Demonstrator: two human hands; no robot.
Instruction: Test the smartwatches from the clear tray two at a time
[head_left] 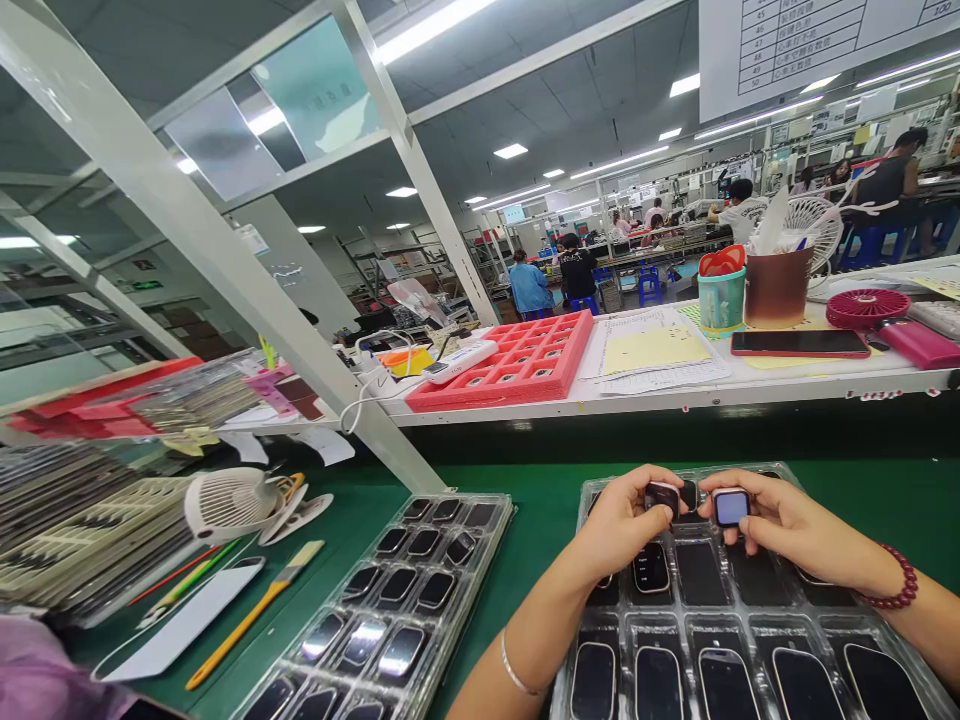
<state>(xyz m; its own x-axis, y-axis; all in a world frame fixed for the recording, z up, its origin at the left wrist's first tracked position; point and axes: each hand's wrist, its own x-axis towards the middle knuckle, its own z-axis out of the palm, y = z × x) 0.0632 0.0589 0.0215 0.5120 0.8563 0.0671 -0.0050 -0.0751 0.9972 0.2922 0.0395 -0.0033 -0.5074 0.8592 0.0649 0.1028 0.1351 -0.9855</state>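
My left hand (626, 520) is closed around a small dark smartwatch body (663, 496), held over the far end of a clear plastic tray (757, 660). My right hand (780, 520) pinches a second watch body (730, 507) with a pink rim and a lit blue screen. The two hands sit close together, just above the tray's back row. The tray holds several dark watch bodies in its pockets. A bead bracelet is on my right wrist, a thin bangle on my left forearm.
A second clear tray (390, 610) of watch bodies lies to the left on the green mat. A small white fan (229, 503), a brush (255, 612) and stacked trays (82, 530) sit far left. A raised shelf behind holds a red tray (517, 365), papers, a phone (799, 343) and cups. People work in the background.
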